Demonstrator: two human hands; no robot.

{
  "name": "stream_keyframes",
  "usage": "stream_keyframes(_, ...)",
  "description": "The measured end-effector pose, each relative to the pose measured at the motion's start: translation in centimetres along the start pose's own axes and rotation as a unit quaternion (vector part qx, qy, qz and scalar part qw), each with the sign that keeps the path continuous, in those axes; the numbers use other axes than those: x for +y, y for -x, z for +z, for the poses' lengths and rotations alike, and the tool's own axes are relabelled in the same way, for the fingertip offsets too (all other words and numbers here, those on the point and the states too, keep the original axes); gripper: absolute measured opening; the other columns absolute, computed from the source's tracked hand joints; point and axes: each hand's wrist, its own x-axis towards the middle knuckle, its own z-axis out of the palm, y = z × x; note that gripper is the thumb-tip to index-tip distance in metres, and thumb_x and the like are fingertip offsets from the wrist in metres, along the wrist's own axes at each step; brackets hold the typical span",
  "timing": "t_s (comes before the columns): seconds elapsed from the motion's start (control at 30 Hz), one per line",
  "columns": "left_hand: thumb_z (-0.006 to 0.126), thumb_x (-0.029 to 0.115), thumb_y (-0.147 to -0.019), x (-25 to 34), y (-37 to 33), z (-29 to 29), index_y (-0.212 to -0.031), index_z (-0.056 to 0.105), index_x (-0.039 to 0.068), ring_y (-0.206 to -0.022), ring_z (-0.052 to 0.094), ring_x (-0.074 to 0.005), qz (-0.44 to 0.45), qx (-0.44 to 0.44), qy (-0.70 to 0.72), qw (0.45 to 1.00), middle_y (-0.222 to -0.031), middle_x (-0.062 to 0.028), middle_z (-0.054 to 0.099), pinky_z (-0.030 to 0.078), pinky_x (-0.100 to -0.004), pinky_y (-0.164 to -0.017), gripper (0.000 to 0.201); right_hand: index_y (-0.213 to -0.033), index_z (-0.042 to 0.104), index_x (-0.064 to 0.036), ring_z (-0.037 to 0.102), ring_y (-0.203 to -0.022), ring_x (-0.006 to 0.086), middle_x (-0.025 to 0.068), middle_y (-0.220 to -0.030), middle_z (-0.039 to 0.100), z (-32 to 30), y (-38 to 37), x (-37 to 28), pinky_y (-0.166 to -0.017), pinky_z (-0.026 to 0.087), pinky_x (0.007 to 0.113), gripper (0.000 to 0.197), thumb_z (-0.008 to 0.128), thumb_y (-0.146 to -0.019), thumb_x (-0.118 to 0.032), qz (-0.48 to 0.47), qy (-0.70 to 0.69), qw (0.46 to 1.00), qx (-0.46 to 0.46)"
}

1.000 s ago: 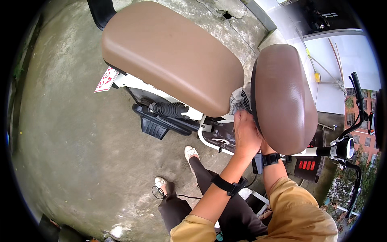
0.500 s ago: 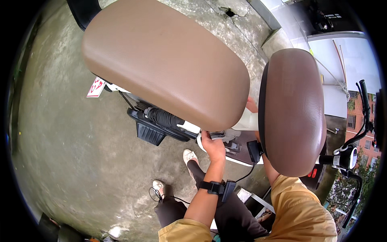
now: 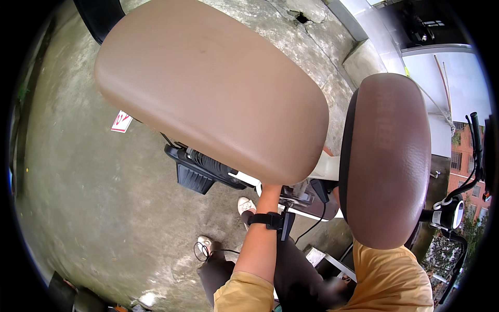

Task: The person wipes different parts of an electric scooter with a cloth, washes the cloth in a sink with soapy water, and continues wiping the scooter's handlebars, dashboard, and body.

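Note:
The long brown rear seat [image 3: 213, 88] of a scooter stretches across the upper middle. My left hand [image 3: 270, 191] reaches in beneath its near front corner, so the fingers are hidden. A shorter dark brown seat [image 3: 389, 161] stands to the right, on the near side of a gap between the two. My right forearm passes behind and under this shorter seat. Only a sliver of my right hand [image 3: 327, 151] shows in the gap, beside a pale frame part [image 3: 327, 166]; its fingers cannot be made out. A black strap with a small device [image 3: 273, 221] circles my left wrist.
Below the rear seat are a black ribbed spring cover [image 3: 205, 161] and a black footrest [image 3: 195, 178]. The handlebar [image 3: 470, 151] is at far right. A black cable [image 3: 316, 226] hangs near my arms. Concrete floor [image 3: 104, 208] spreads to the left.
My left hand, whose back and fingers showed at the seat's edge, has slid farther up underneath it. Both seats now appear slightly larger and lower in view; less of my right hand shows.

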Motion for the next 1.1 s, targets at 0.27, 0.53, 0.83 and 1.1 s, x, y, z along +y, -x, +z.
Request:
stream_keyframes(0.27, 0.053, 0.016, -0.086, 4.9, 3.9, -0.7, -0.125, 0.047, 0.000, -0.114, 0.047, -0.0360, -0.186, -0.122, -0.055, 0.973, -0.122, -0.0196, 0.051, 0.038, -0.0419, -0.095, 0.043, -0.129, 0.046, -0.0056, 0.052, -0.112, 0.0237, 0.0103, -0.123, 0.054, -0.3, 0.6, 1.6, -0.096, 0.042, 0.037, 0.051, 0.050, -0.092, -0.041, 0.019, -0.014, 1.000, -0.001)
stream_keyframes(0.53, 0.051, 0.002, -0.085, 15.2, 8.1, 0.9, -0.124, 0.038, -0.008, -0.111, 0.040, -0.0465, -0.231, 0.043, 0.206, 0.950, -0.120, -0.0307, 0.042, 0.031, -0.0472, -0.097, 0.042, -0.129, 0.046, -0.0057, 0.052, -0.111, 0.0240, 0.0104, -0.123, 0.054, -1.7, 8.9, 1.1, -0.096, 0.043, 0.038, 0.052, 0.050, -0.092, -0.042, 0.070, -0.219, 0.973, 0.013)
stream_keyframes(0.83, 0.060, 0.007, -0.077, 17.8, 5.6, -2.7, -0.107, 0.053, -0.002, -0.103, 0.043, -0.0366, -0.042, -0.037, 0.082, 0.995, -0.107, -0.0182, 0.050, 0.038, -0.0410, -0.089, 0.033, -0.129, 0.046, -0.0059, 0.053, -0.111, 0.0243, 0.0106, -0.123, 0.054, -0.5, 19.2, -4.7, -0.095, 0.043, 0.038, 0.053, 0.050, -0.092, -0.043, 0.172, -0.717, 0.674, -0.046)
stream_keyframes(1.1, 0.057, 0.009, -0.078, 13.2, 8.6, -13.3, -0.106, 0.055, 0.000, -0.106, 0.051, -0.0373, -0.191, -0.075, 0.041, 0.978, -0.101, -0.0174, 0.061, 0.042, -0.0398, -0.089, 0.029, -0.134, 0.040, -0.0087, 0.052, -0.112, 0.0223, 0.0095, -0.123, 0.054, 2.2, 23.5, -14.4, -0.096, 0.042, 0.037, 0.056, 0.058, -0.088, -0.036, 0.258, -0.856, 0.431, -0.125)
